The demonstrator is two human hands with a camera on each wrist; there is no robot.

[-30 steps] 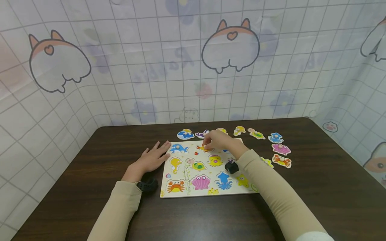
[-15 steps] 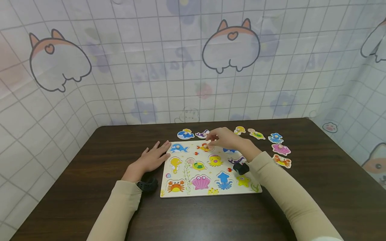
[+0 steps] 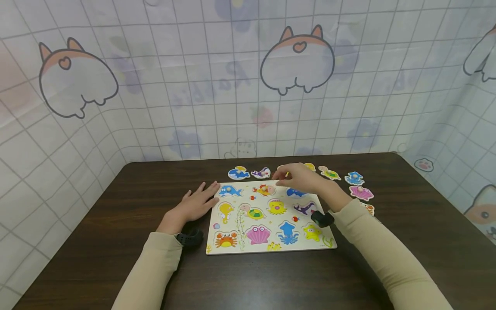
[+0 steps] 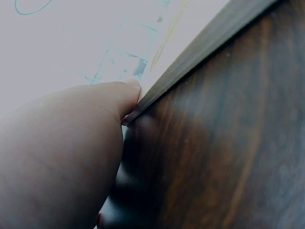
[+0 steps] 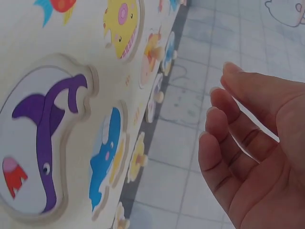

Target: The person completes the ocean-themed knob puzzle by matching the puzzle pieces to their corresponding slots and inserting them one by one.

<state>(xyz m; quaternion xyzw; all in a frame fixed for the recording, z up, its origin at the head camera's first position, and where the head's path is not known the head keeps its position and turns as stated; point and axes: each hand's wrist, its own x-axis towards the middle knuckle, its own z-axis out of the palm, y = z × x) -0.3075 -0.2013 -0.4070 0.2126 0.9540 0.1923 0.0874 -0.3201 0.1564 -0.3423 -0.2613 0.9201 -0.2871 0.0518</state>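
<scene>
A white sea-animal puzzle board (image 3: 273,227) lies flat on the table. My left hand (image 3: 195,204) rests at its left edge with fingers spread; in the left wrist view the thumb (image 4: 126,93) touches the board's edge. My right hand (image 3: 300,177) hovers over the far edge, fingers loosely bent and holding nothing, as the right wrist view shows. A knobbed fish piece (image 3: 265,190) and a blue dolphin piece (image 3: 230,190) sit in the board's top row. Beyond the edge, a yellow knobbed piece (image 5: 137,160) is near the right hand, which partly hides it in the head view.
Behind the board lie a blue whale piece (image 3: 238,173) and a purple whale piece (image 3: 261,173). To the right are a turtle piece (image 3: 329,173), a blue squid piece (image 3: 354,177) and a pink shell piece (image 3: 361,192). A patterned cloth wall (image 3: 193,107) stands behind the table.
My right hand has let go of the fish piece, which stays in the board, and has moved right along the far edge. The left hand has not moved.
</scene>
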